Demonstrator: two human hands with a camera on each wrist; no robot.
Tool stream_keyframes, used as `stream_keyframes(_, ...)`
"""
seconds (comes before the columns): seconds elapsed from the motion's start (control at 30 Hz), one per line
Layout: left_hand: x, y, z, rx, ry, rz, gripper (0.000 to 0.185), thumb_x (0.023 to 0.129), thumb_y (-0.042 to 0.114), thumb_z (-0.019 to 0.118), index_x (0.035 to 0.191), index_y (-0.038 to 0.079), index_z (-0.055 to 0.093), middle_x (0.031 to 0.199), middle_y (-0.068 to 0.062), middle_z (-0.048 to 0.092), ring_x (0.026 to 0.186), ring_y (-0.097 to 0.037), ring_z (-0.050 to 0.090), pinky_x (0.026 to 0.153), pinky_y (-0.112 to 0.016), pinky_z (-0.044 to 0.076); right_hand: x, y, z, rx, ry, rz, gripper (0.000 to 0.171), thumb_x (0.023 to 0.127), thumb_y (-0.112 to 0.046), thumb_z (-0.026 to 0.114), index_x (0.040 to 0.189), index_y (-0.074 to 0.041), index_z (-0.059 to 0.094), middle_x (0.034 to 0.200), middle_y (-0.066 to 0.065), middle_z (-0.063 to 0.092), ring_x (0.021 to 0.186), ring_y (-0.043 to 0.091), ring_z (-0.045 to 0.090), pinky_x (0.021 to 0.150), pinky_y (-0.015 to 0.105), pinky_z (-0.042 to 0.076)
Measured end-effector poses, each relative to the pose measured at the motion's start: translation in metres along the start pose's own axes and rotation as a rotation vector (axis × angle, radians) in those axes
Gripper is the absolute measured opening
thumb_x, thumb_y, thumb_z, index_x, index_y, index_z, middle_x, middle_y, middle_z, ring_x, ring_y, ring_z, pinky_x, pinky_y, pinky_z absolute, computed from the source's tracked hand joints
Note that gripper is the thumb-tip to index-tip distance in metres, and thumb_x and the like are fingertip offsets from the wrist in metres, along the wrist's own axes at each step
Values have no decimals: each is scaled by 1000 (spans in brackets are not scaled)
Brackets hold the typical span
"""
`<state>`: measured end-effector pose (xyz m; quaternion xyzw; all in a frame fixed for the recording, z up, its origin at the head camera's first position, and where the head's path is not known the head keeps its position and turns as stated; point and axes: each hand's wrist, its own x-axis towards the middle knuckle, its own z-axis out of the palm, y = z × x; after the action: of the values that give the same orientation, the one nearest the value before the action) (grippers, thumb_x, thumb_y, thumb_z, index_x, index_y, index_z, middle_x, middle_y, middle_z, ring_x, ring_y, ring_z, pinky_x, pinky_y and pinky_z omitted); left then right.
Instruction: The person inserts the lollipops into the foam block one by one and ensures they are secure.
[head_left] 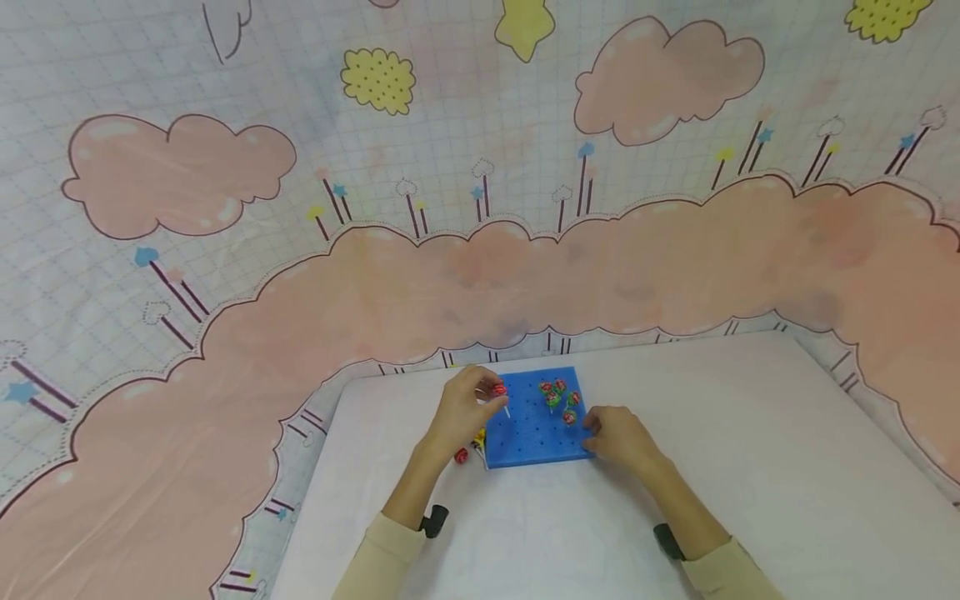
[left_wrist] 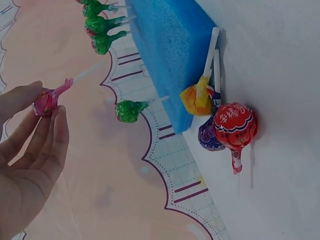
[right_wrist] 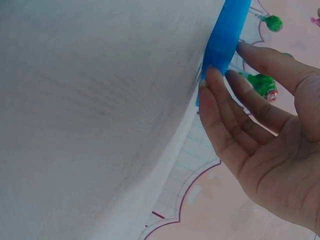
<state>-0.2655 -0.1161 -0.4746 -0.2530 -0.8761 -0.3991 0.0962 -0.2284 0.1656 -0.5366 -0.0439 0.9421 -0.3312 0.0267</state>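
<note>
The L hand (head_left: pixel 459 408) has a candy pop (left_wrist: pixel 46 102) pinched by its round top, thumb on one side & fingers on the other. The pop has a shiny pink-red wrapper, twisted at the neck, w/ a thin white stick (left_wrist: pixel 89 72). It's up over the L part of the blue board (head_left: pixel 528 429), stick slanting down, tip not touching the board.

The board is thick, flat & bright blue, w/ rows of little dark holes. It lies on the white table (head_left: pixel 540 533). The R hand (head_left: pixel 622 435) holds its R edge, thumb & fingers close together.

Five green pops (head_left: pixel 570 417) w/ bits of red stand in the board, on its R side, sticks down in it.

By the board's L edge, more pops lie on the table: a yellow pop (left_wrist: pixel 196 99), a dark purple pop (left_wrist: pixel 209 135) & a big red pop (left_wrist: pixel 235 125) w/ white marks. The red one partly hides the purple one.
</note>
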Motion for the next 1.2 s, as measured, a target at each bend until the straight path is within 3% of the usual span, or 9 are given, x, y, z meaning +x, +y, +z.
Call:
stream_keyframes(0.4,12,-4,13,143,43,52,18,91,12,83,103,7,71,99,-3,66,91,-18,67,79,-30,60,0,1,1,-2,-2,1,23,86,-10,84,107,-5,75,92,4,70,86,19,64,81,39,60)
stream_keyframes(0.77,16,-17,25,180,34,40,15,91,12,83,100,8,71,99,-2,65,91,-17,67,79,-30,60,-1,2,0,14,14,-30,22,86,-9,84,106,-3,75,91,5,71,85,18,64,81,40,60)
stream_keyframes(1.2,17,-26,34,191,11,-30,14,92,13,82,102,9,72,100,-1,64,91,-18,66,80,-28,60,1,5,2,5,11,-35,21,86,-9,84,104,-4,76,90,3,70,84,17,63,81,39,60)
